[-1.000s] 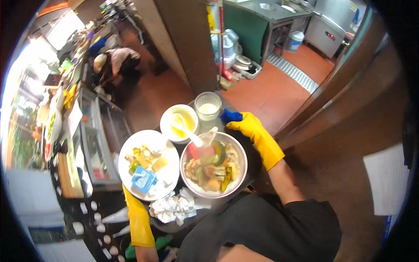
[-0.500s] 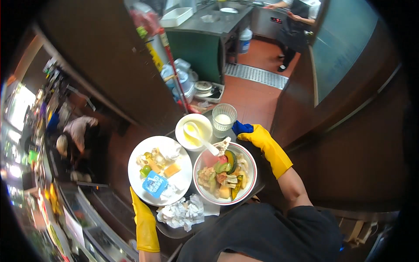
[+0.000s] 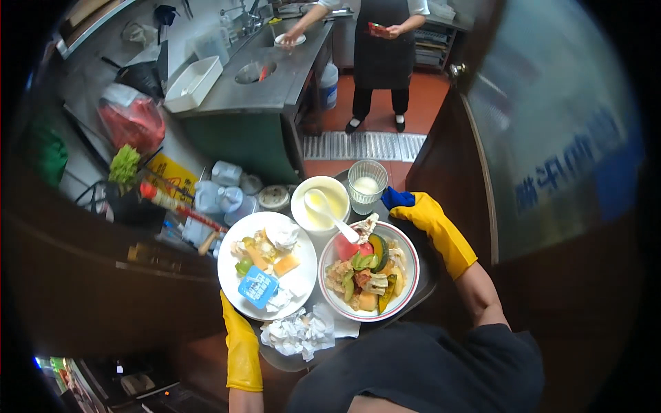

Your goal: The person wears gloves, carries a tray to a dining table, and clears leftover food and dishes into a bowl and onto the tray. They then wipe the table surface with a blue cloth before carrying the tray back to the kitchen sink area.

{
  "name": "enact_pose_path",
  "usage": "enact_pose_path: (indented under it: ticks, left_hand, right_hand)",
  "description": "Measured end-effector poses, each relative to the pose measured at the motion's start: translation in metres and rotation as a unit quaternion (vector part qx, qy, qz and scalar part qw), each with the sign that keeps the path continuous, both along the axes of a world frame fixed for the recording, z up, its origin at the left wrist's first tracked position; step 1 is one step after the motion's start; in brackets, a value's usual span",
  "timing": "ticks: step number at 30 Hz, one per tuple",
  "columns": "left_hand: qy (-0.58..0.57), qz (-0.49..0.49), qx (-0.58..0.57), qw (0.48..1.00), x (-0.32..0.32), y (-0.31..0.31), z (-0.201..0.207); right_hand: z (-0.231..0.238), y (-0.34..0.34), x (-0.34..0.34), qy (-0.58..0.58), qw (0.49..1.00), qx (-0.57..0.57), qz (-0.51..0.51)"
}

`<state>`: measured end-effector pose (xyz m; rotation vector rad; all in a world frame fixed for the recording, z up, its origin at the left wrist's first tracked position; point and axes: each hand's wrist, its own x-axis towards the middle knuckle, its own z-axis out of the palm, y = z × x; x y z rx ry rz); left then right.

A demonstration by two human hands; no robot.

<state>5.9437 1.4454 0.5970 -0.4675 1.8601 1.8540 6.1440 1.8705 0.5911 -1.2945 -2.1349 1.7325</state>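
A dark tray [image 3: 286, 359] is carried in front of me between my two hands, both in yellow rubber gloves. My left hand [image 3: 241, 344] grips its left side, fingers hidden beneath tray and plate. My right hand [image 3: 430, 224] closes on the far right rim, with a blue cloth [image 3: 398, 199] bunched at its fingers. The tray bears a white plate [image 3: 229, 275] of scraps with a blue packet [image 3: 258, 287], a bowl [image 3: 330, 311] of mixed food, a small bowl [image 3: 300, 199] with a white spoon [image 3: 334, 219], a glass [image 3: 367, 180] of whitish liquid and crumpled tissues [image 3: 299, 333].
A wooden door with frosted glass [image 3: 551, 144] stands at the right. Ahead, a person [image 3: 385, 41] in a dark apron stands beside a metal counter [image 3: 275, 86] bearing a white bin [image 3: 194, 84]. Jugs [image 3: 224, 196] and a red-handled pole [image 3: 182, 206] crowd the left wall. A metal drain grate [image 3: 365, 146] crosses the floor.
My view has turned left and moved nearer the doorway, so more counter and left wall show. The person ahead now faces this way, reaching to the counter. My hold on the tray is unchanged.
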Motion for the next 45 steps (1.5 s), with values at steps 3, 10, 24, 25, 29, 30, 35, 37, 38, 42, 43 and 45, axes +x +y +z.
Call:
enact_pose_path:
  ticks: [3, 10, 24, 25, 29, 30, 35, 37, 38, 42, 43, 45]
  left_hand:
    - [0.005, -0.014, 0.031, 0.999, -0.061, 0.086, -0.002]
    - [-0.056, 0.096, 0.072, 0.991, -0.282, 0.225, -0.071]
    - [0.069, 0.130, 0.102, 0.984, -0.626, 0.405, -0.104]
    - [0.083, 0.135, 0.103, 0.982, -0.643, 0.414, -0.115]
    - [0.203, 0.066, 0.047, 0.976, -0.691, 0.428, -0.156]
    - [0.243, 0.027, 0.003, 0.970, -0.701, 0.435, -0.162]
    - [0.350, -0.005, -0.291, 0.891, -0.734, 0.529, -0.138]
    - [0.271, 0.167, -0.063, 0.946, -0.751, 0.574, -0.123]
    - [0.224, 0.248, 0.055, 0.941, -0.759, 0.592, -0.119]
    - [0.306, 0.139, -0.221, 0.915, -0.780, 0.577, -0.159]
    - [0.342, 0.075, -0.344, 0.871, -0.790, 0.579, -0.169]
    - [0.151, 0.355, 0.191, 0.903, -0.806, 0.584, -0.184]
  right_hand:
    - [-0.010, 0.087, -0.052, -0.005, 1.000, -0.010, -0.010]
    - [-0.002, 0.236, -0.259, -0.004, 0.999, 0.005, 0.043]
    - [-0.020, 0.496, -0.770, -0.036, 0.960, 0.131, 0.244]
    - [-0.007, 0.508, -0.807, -0.093, 0.959, 0.119, 0.240]
    - [-0.012, 0.546, -0.938, -0.057, 0.932, 0.129, 0.334]
    - [-0.017, 0.558, -0.967, -0.056, 0.926, 0.132, 0.350]
    - [-0.056, 0.598, -1.090, -0.017, 0.892, 0.157, 0.424]
    - [-0.064, 0.606, -1.127, -0.042, 0.878, 0.151, 0.452]
    - [-0.065, 0.609, -1.144, -0.044, 0.876, 0.147, 0.457]
    - [-0.083, 0.605, -1.197, -0.074, 0.852, 0.208, 0.476]
    - [-0.104, 0.609, -1.209, -0.042, 0.855, 0.256, 0.450]
    - [-0.119, 0.620, -1.227, -0.043, 0.844, 0.260, 0.467]
